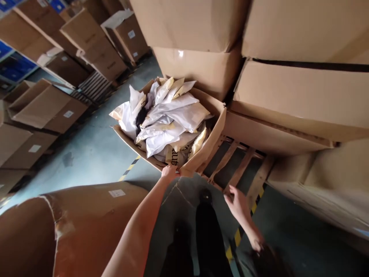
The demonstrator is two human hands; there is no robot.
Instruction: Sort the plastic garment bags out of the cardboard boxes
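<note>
An open cardboard box (pixel 212 139) is filled above its rim with white and clear plastic bags (pixel 173 113), some showing yellowish parts and dark lettering. My left hand (pixel 170 172) is closed on the near edge of this box, at its corner, with the arm stretched forward. To the right, my right hand (pixel 238 204) is held over the near end of a wooden pallet (pixel 240 169). Its fingers are slightly bent and apart, and nothing is in them. Whether its fingertips touch the pallet I cannot tell.
Large cardboard boxes (pixel 302 92) are stacked behind and to the right. A big brown carton (pixel 95 223) stands close at my left. More boxes (pixel 112 42) on pallets and blue bins (pixel 19 67) line the far left. Yellow-black tape (pixel 129 168) marks the green floor (pixel 95 154).
</note>
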